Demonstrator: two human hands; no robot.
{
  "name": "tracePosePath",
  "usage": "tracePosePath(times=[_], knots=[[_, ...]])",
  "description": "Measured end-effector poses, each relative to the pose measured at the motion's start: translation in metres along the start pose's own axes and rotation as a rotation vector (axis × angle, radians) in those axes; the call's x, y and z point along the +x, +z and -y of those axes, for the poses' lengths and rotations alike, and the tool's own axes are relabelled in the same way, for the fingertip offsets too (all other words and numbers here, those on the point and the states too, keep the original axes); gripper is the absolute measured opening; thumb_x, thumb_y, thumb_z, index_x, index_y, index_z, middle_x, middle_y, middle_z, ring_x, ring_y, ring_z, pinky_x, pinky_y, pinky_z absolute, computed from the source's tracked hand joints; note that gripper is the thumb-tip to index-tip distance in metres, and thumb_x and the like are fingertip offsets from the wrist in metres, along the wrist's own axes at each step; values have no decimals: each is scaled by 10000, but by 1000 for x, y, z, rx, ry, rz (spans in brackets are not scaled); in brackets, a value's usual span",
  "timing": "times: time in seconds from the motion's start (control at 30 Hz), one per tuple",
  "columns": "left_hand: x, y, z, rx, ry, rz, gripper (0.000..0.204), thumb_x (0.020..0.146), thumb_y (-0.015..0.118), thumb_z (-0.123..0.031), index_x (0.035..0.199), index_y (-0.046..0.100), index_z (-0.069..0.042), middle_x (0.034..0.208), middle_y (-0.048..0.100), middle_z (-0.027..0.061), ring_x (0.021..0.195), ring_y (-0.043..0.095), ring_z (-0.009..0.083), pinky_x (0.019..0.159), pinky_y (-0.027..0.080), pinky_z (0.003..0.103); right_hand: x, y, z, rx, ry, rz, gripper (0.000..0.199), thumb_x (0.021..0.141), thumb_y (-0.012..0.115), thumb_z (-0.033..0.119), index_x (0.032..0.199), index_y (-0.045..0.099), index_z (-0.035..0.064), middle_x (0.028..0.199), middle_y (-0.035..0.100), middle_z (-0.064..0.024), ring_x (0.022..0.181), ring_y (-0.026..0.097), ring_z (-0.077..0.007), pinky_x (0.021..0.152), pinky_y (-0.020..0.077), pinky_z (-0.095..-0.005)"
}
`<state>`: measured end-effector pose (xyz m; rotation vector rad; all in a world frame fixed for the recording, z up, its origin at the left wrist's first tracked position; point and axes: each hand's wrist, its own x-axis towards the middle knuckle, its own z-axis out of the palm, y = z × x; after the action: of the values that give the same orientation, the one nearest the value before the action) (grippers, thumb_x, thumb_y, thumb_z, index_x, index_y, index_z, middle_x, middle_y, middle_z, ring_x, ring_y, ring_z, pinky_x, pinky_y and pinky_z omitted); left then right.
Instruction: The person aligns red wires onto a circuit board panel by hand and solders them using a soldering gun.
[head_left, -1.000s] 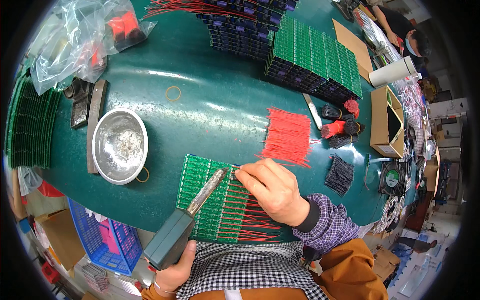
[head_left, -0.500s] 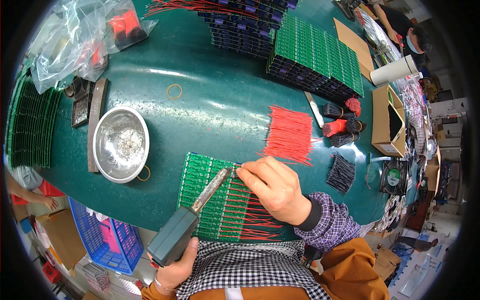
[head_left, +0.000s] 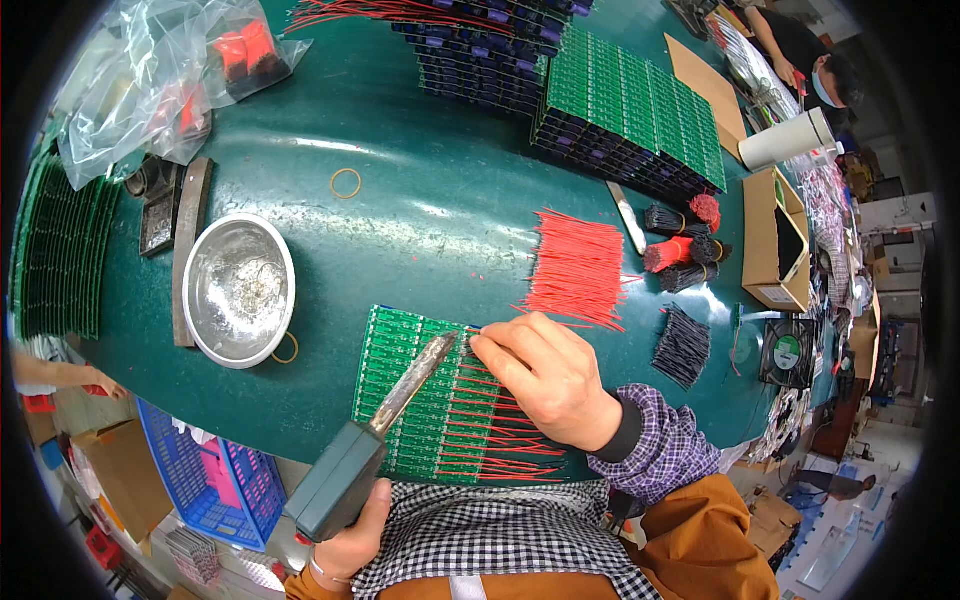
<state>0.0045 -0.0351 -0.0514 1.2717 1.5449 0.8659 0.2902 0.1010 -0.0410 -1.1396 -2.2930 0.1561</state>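
Observation:
A soldering iron [head_left: 340, 478] with a dark green body is gripped in my left hand [head_left: 358, 540]. Its metal barrel slants up over a green circuit board panel [head_left: 400, 385], the tip close to the panel's far right corner. There, the thumb and fingers of my right hand [head_left: 550, 385] are pinched together on what looks like a red wire, mostly covered by the fingers. Several red wires [head_left: 515, 433] stick out rightward from the panel in a row below that hand. Beyond it lies a flat pile of loose red wires [head_left: 578, 265].
At left stand a white-rimmed bowl [head_left: 190, 300], a metal bar [head_left: 192, 230] and a plastic bag [head_left: 130, 110]. Stacked circuit boards [head_left: 635, 110] rise at the back. Black wires [head_left: 683, 345], wire bundles [head_left: 675, 255], a fan [head_left: 788, 352] and a cardboard box [head_left: 765, 230] sit at right.
The soldering iron has drawn back slightly to the lower left, its tip lifting away from my right fingertips. My right hand stays almost still. At far left, another person's arm has moved.

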Motion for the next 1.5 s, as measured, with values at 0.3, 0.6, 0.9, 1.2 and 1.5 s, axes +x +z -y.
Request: tracePosePath(times=[0.3, 0.6, 0.9, 1.2, 1.5], knots=[[-2, -6, 5, 32, 138, 56, 404, 933, 712, 85, 1323, 603, 71, 1155, 707, 156, 652, 596, 141, 531, 479, 300, -1, -1, 2, -14, 20, 5, 331, 746, 732, 38, 1070, 738, -24, 1017, 699, -115, 846, 691, -244, 670, 577, -345], [-6, -7, 3, 16, 124, 41, 448, 929, 705, 95, 1364, 599, 70, 1220, 715, 154, 656, 583, 131, 546, 480, 294, -4, -2, 6, 11, 43, -25, 325, 750, 734, 25, 1072, 740, -16, 1003, 698, -115, 854, 686, -260, 680, 567, -358], [-7, -8, 4, 133, 157, 67, 385, 930, 728, 78, 1305, 645, 70, 1092, 710, 122, 659, 587, 121, 561, 476, 281, -10, 2, 8, 65, 28, -32, 369, 731, 736, 27, 1094, 747, -36, 1029, 715, -121, 850, 692, -266, 674, 575, -361], [0, -7, 4, 34, 95, 63, 322, 927, 762, 53, 1239, 681, 52, 970, 703, 72, 681, 612, 106, 591, 487, 267, -10, 3, 8, 47, 36, -17, 367, 731, 736, 31, 1092, 747, -34, 1020, 710, -112, 849, 689, -258, 662, 571, -352], [4, -1, -10, 74, -82, 5, 258, 818, 844, -113, 1029, 767, 16, 885, 729, 149, 701, 713, 305, 647, 557, 388, -10, 3, 8, 30, 38, -4, 364, 738, 730, 44, 1094, 744, -28, 1024, 701, -103, 859, 682, -247, 666, 569, -346]])
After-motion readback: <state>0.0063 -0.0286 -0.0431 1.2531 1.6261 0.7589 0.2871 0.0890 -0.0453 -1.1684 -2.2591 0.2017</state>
